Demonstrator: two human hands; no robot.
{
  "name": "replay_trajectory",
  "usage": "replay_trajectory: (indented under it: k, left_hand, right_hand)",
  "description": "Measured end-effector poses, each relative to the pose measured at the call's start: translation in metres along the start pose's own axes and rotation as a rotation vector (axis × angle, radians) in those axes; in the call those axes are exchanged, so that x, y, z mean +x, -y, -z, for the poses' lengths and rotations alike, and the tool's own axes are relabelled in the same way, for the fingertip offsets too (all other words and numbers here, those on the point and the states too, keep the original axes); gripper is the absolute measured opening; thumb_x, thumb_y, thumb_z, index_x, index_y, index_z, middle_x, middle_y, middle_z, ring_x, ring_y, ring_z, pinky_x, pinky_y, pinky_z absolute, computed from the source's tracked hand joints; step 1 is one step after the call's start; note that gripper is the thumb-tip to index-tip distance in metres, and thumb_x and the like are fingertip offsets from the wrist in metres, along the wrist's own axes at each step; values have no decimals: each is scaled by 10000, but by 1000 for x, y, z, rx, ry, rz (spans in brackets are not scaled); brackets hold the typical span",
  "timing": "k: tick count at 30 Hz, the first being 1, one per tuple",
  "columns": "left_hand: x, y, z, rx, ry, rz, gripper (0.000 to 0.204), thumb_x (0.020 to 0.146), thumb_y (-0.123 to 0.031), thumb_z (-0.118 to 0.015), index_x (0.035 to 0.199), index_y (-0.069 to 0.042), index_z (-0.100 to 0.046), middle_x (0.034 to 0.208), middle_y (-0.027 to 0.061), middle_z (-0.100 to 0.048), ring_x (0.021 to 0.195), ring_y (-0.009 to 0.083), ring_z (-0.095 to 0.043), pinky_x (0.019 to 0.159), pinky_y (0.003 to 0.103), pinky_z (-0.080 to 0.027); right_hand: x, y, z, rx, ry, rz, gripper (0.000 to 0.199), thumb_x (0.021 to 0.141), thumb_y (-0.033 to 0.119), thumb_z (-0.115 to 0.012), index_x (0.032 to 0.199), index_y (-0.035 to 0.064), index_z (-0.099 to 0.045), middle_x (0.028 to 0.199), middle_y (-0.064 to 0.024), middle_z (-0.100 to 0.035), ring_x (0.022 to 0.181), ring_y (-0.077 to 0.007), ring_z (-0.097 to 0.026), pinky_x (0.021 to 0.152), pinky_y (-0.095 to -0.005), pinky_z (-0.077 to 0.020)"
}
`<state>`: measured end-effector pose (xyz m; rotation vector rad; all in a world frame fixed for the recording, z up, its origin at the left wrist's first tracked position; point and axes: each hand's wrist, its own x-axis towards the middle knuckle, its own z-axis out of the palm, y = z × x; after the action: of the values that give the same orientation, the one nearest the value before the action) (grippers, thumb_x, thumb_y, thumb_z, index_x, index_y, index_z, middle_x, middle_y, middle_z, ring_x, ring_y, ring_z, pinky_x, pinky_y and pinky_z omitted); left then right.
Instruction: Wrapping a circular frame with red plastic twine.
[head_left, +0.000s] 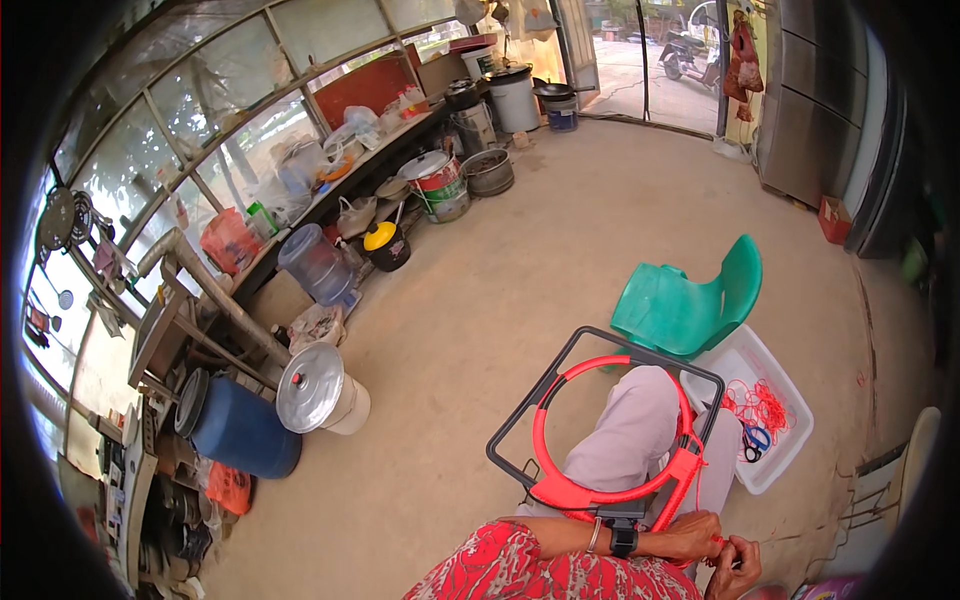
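Observation:
A red hoop (pixel 538 440) with a black rectangular frame (pixel 505 432) lies across my lap, over my light trousers. Its red wrapped handle part (pixel 566 490) points toward me. Beside the hoop's near right side, my left hand (pixel 692 537), with a black watch on the wrist, is closed on a thin red cord (pixel 718 540). My right hand (pixel 736 568) is pinched closed against the left fingertips, on the same cord. A white tray (pixel 797 440) by my right knee holds a tangle of red cord (pixel 757 405) and blue-handled scissors (pixel 756 442).
A green plastic chair (pixel 665 305) stands ahead beside the tray. To the left are a lidded white bucket (pixel 345 405), a blue drum (pixel 245 425) and a water bottle (pixel 318 265). Pots and tins line the long bench (pixel 375 150). A doorway (pixel 650 60) opens at the back.

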<state>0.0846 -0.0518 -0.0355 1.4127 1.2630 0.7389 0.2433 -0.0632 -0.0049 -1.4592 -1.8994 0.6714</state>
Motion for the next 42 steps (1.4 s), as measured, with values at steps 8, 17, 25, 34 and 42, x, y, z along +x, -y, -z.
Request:
replay_trajectory:
  k: [8, 17, 25, 34, 42]
  left_hand:
    - [9, 16, -9, -35, -158, 4, 292, 757, -260, -603, 693, 19, -662, 585, 196, -601, 556, 350, -623, 546, 461, -463]
    - [8, 15, -8, -129, -318, 57, 434, 851, -388, -605, 811, 43, -632, 674, 233, -605, 634, 354, -619, 606, 454, -455]
    - [9, 11, -9, -571, -326, 90, 411, 877, -347, -595, 804, 54, -646, 687, 151, -619, 645, 223, -602, 604, 368, -460]
    - [14, 29, -20, -1114, -123, 179, 390, 919, -409, -620, 914, -20, -644, 812, 13, -578, 730, 84, -526, 622, 264, -436]
    - [13, 16, -10, -805, -255, 177, 411, 924, -437, -603, 846, -33, -602, 742, -5, -526, 684, 79, -482, 582, 268, -399]
  right_hand:
    - [-8, 10, -4, 138, 15, -192, 193, 933, 160, -600, 1081, 74, -689, 901, -67, -681, 771, -146, -632, 647, -273, -490]
    - [-19, -54, -24, 382, -69, -369, 329, 886, 232, -693, 1159, 101, -567, 884, -72, -664, 542, -80, -478, 485, -197, -389]
    - [-22, -42, -37, 587, -80, -270, 292, 888, 120, -665, 1160, 106, -560, 983, -28, -670, 584, -61, -481, 488, -187, -355]
    - [-24, -68, -39, 515, -69, -262, 277, 897, 76, -639, 1162, 54, -559, 1035, -70, -651, 763, -114, -574, 631, -228, -457]
    - [-22, -9, -30, 453, -40, -161, 306, 917, 94, -617, 1200, 10, -535, 1135, -120, -607, 1049, -198, -573, 929, -328, -453]
